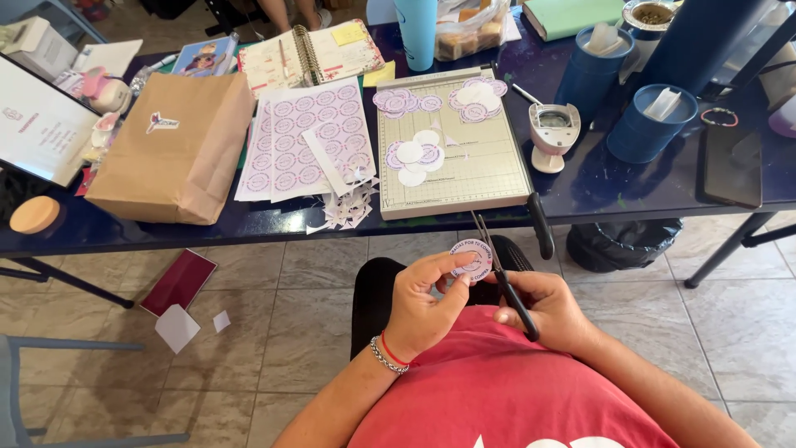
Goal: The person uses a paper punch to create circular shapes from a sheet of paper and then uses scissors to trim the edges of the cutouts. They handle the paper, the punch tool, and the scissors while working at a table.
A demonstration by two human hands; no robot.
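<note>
My left hand (423, 303) pinches a small round paper sticker (471, 259) with a purple rim, held above my lap. My right hand (543, 309) grips black-handled scissors (502, 274), whose blades point up past the sticker's right edge. On the dark blue table (630, 187) ahead lies a grey paper trimmer (452, 178) with several cut round stickers (417, 153) on it. Sheets of uncut round stickers (307, 137) lie to its left.
A brown paper bag (174, 149) lies at the left of the table, paper scraps (344, 207) near the front edge. A white round punch (553, 133), blue tins (651, 124) and a phone (732, 166) are at the right. A black bin (622, 245) stands under the table.
</note>
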